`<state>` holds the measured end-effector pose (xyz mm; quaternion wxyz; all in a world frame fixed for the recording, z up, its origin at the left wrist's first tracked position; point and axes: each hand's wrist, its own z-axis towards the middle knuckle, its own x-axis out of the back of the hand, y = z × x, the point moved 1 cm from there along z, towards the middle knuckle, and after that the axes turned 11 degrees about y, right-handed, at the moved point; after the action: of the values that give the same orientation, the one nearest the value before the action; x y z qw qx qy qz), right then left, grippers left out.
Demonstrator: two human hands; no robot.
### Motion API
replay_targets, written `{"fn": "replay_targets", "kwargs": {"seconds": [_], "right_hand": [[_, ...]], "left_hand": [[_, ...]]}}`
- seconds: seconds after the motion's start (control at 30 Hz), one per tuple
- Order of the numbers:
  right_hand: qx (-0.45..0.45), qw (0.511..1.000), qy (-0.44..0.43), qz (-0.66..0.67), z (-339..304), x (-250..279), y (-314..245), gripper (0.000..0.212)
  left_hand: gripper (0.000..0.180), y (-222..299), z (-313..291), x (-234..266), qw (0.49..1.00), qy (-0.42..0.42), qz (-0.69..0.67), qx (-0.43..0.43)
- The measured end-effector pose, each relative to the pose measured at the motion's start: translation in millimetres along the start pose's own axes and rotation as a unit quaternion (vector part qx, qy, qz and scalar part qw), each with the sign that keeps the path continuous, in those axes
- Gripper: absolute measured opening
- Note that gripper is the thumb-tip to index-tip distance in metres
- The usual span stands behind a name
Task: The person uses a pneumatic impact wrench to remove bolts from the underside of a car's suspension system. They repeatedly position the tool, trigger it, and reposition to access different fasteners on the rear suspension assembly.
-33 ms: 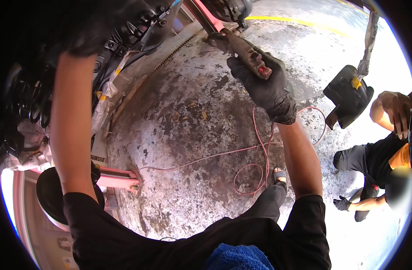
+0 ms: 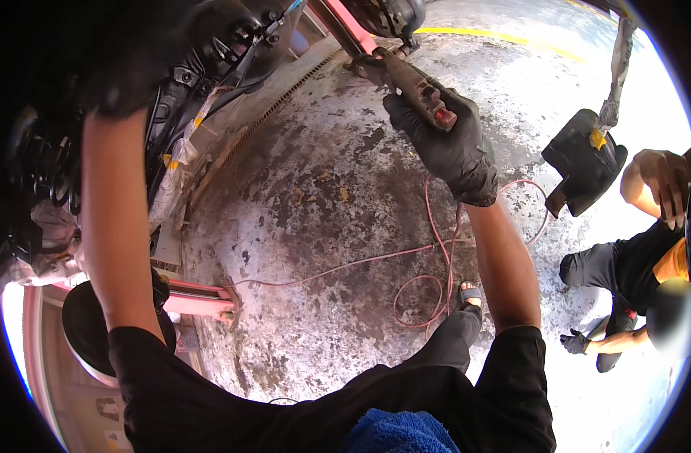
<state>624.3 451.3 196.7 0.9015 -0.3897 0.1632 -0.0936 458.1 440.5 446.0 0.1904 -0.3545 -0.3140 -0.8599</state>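
Observation:
My right hand (image 2: 445, 147), in a black glove, is closed round a worn grey-brown air impact wrench (image 2: 417, 87) with a red spot at its rear end. The wrench's far end points up and left, close to a dark rounded part (image 2: 387, 19) of the vehicle's underside. My left hand (image 2: 126, 83), also dark-gloved, is raised overhead among black suspension parts (image 2: 232, 53). Shadow and blur hide its fingers and whatever they touch. A black coil spring (image 2: 55, 170) stands left of that forearm.
A pinkish air hose (image 2: 345, 264) loops over the stained concrete floor (image 2: 308, 226). Red lift arms (image 2: 198, 298) reach in at lower left and at the top. At right, a black hanging part (image 2: 585, 162) sits near a crouching co-worker (image 2: 625, 275).
My left hand and forearm have shifted slightly down and to the left. My right hand and the impact wrench have hardly moved.

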Motion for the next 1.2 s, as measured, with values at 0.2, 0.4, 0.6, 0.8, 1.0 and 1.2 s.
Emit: {"fn": "replay_targets", "kwargs": {"seconds": [0.2,0.4,0.6,0.8,1.0,1.2], "right_hand": [[-0.042,0.997,0.033,0.062,17,-2,37,0.034],[-0.007,0.996,0.028,0.083,31,-9,58,0.036],[-0.022,0.993,0.026,0.117,18,-11,58,0.042],[-0.076,0.989,-0.051,0.114,-6,7,63,0.045],[-0.110,0.971,-0.023,0.209,9,-4,92,0.039],[-0.133,0.979,-0.032,0.153,31,-15,123,0.035]], "left_hand": [[0.038,17,-90,52,0.995,0.095,-0.026,0.007],[0.036,10,-213,13,0.981,0.076,-0.076,0.164],[0.019,-76,-359,-62,0.923,-0.013,0.068,0.378],[0.026,-111,-495,-55,0.836,-0.096,0.156,0.517],[0.027,-117,-560,-44,0.774,-0.123,0.177,0.595],[0.030,-123,-593,-37,0.743,-0.110,0.172,0.638]]}}
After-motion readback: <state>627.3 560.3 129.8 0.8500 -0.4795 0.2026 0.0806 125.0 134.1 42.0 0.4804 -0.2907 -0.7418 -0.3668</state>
